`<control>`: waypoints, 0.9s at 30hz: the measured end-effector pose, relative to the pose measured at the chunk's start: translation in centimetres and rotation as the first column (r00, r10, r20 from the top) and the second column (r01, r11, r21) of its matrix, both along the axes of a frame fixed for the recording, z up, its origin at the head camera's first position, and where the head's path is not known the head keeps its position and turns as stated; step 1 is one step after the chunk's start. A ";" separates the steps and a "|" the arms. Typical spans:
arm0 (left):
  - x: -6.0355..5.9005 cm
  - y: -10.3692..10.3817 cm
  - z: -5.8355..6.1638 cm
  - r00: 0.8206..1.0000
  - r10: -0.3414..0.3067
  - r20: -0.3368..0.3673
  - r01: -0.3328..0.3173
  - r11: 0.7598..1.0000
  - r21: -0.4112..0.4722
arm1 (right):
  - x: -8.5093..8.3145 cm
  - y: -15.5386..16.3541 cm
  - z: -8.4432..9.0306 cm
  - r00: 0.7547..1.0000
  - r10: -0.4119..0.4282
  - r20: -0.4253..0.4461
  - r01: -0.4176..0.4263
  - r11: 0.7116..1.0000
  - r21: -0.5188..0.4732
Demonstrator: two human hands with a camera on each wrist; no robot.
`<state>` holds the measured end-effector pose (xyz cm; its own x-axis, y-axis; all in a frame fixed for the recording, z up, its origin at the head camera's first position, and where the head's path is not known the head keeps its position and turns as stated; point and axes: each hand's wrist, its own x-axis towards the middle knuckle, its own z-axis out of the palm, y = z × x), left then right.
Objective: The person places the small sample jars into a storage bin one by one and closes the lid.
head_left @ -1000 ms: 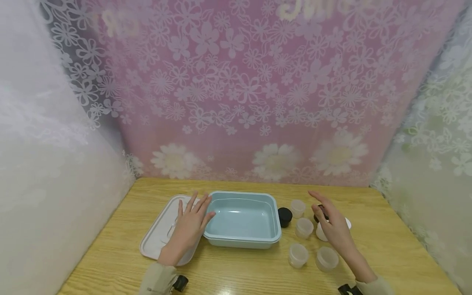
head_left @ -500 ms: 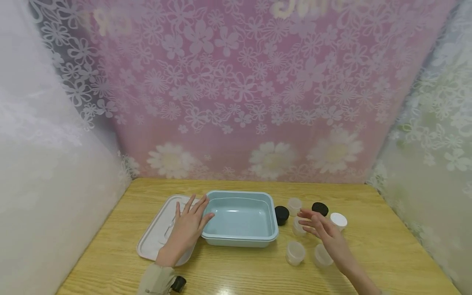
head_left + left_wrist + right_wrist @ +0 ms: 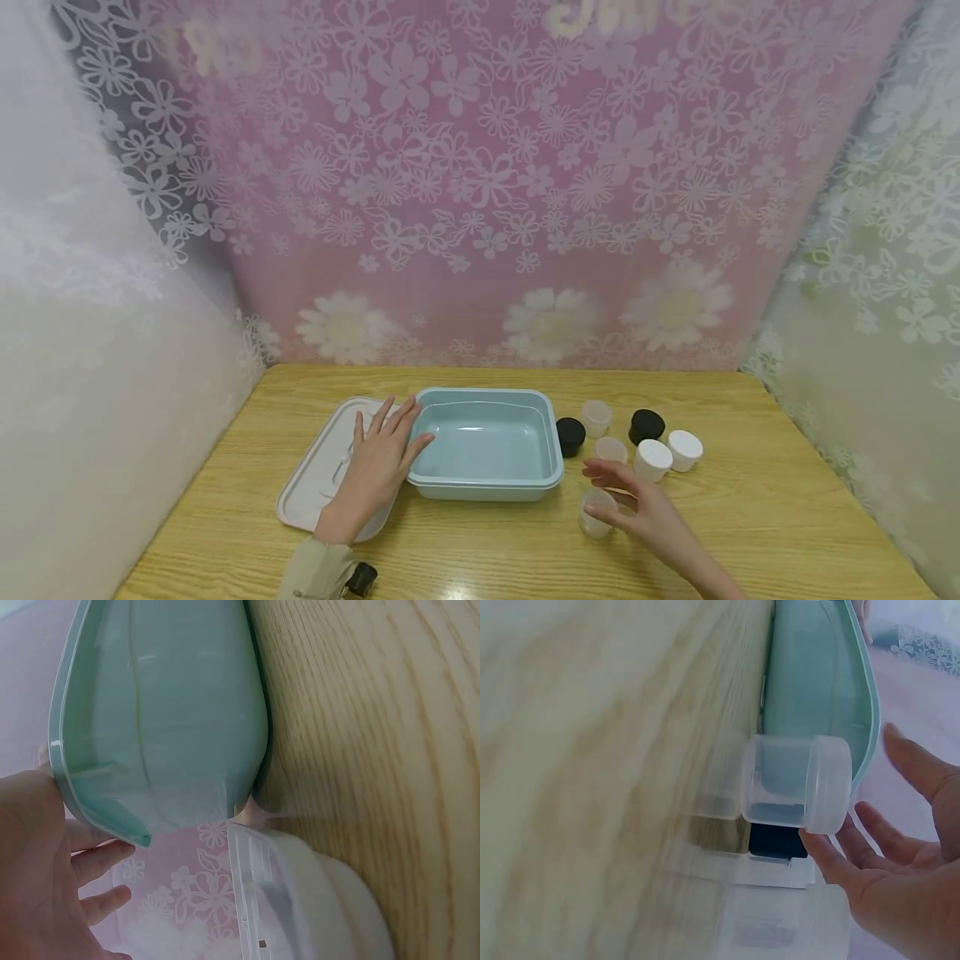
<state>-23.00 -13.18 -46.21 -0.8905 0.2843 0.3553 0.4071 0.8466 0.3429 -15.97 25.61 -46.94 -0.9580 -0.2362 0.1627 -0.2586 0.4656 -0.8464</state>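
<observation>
- Lower left of the head view: left hand [image 3: 378, 467] lies flat, fingers straight, on the white lid [image 3: 315, 487], fingertips against the rim of the blue tub [image 3: 487, 487]. Same pose as one second ago; it grasps nothing.
- Centre: tub stands empty on the wooden table [image 3: 787, 517].
- Lower right: right hand [image 3: 645, 517] has swept from the far jars toward the near edge and now brackets the nearest clear jar [image 3: 597, 512], fingers spread, one fingertip touching its rim in the right wrist view [image 3: 821, 847]; not yet grasping.
- Judgement: pick target chosen; that jar is still on the table just right of the tub.
- Right of centre: black jar [image 3: 570, 436] and white-lidded jars [image 3: 652, 458] stand undisturbed.
</observation>
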 end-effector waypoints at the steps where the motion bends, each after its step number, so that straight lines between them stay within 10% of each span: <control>1: 0.0 0.0 0.0 1.000 -0.001 0.000 0.001 1.000 0.005 | 0.1 0.0 0.0 1.000 0.005 -0.022 -0.004 1.000 0.015; 13: 0.1 -0.1 0.3 1.000 0.013 -0.009 -0.013 1.000 0.019 | 0.3 0.1 -0.2 0.981 0.097 -0.168 -0.067 0.982 0.174; 27: 0.0 0.0 0.0 1.000 0.002 0.004 -0.002 0.999 0.040 | -0.5 -0.3 1.4 0.969 -0.056 -0.241 0.076 0.994 0.077</control>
